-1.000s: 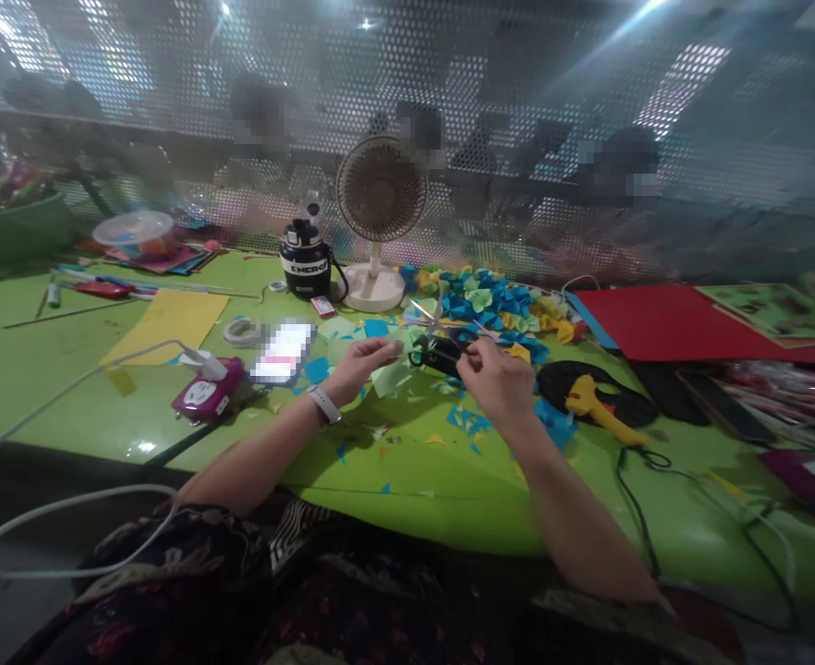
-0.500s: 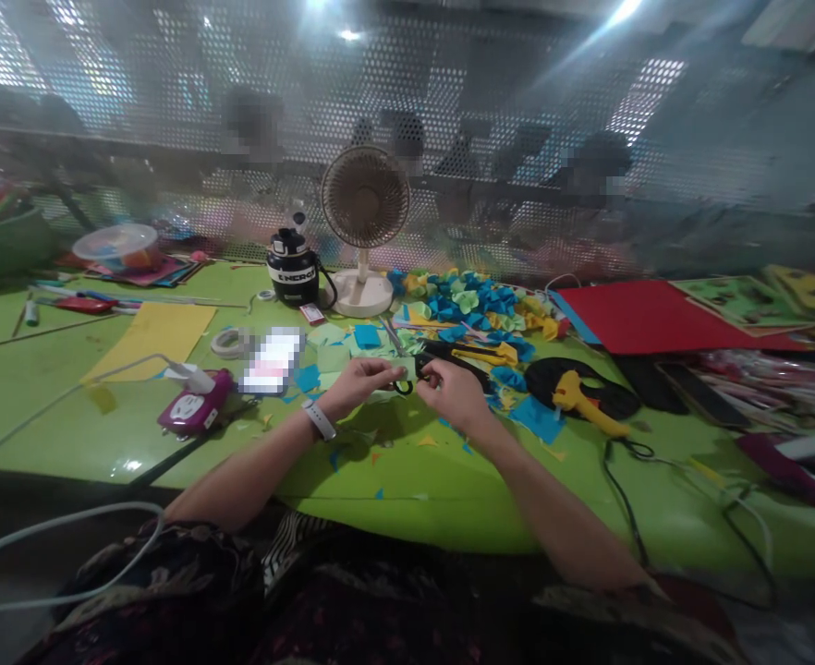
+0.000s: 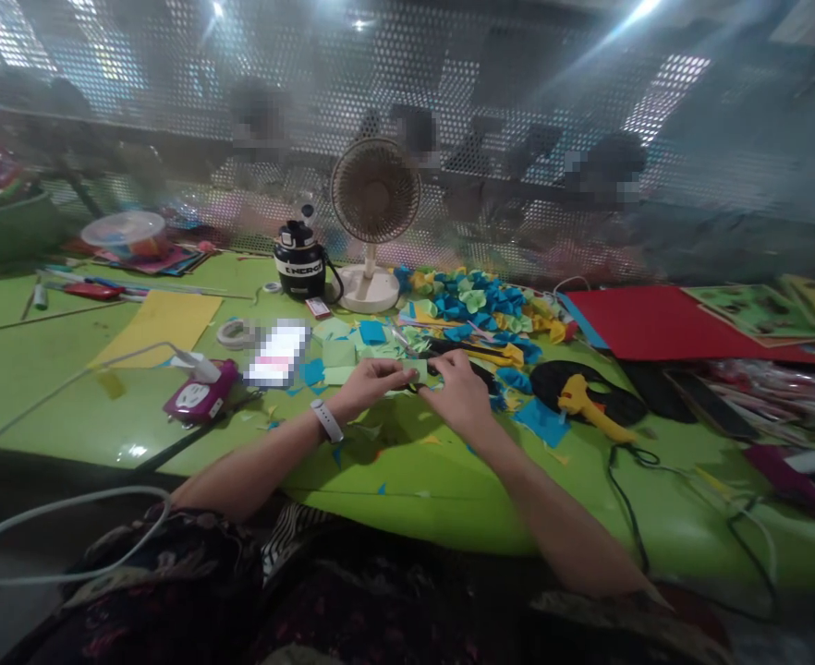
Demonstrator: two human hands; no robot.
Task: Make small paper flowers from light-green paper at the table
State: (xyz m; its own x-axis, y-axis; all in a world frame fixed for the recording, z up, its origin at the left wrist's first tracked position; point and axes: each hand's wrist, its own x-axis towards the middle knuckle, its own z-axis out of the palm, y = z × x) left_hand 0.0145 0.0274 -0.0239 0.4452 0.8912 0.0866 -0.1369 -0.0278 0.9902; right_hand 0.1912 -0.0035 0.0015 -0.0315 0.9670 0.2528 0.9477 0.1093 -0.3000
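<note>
My left hand (image 3: 374, 383) is closed in a pinch on a small light green paper piece (image 3: 419, 370), held over the table's middle. Close beside it, my right hand (image 3: 457, 392) has its fingers curled at the dark handles of a pair of scissors (image 3: 405, 338). The blades point away from me and to the left, and the fingers partly hide the handles. Beyond my hands lie light green paper squares (image 3: 339, 353) and a blue paper square (image 3: 372, 332). Crumpled blue, yellow and green paper flowers (image 3: 483, 297) are heaped behind.
A fan (image 3: 374, 203) and a black jug (image 3: 300, 263) stand at the back. Left are a phone (image 3: 279, 353), a tape roll (image 3: 234, 333) and a purple power socket (image 3: 200, 392). Right are a yellow glue gun (image 3: 591, 411) with its cord and a red sheet (image 3: 671, 323). Paper scraps litter the table.
The light green paper piece now shows between my hands, raised in the left fingers. My hands have shifted slightly right in the view, which itself moved a little.
</note>
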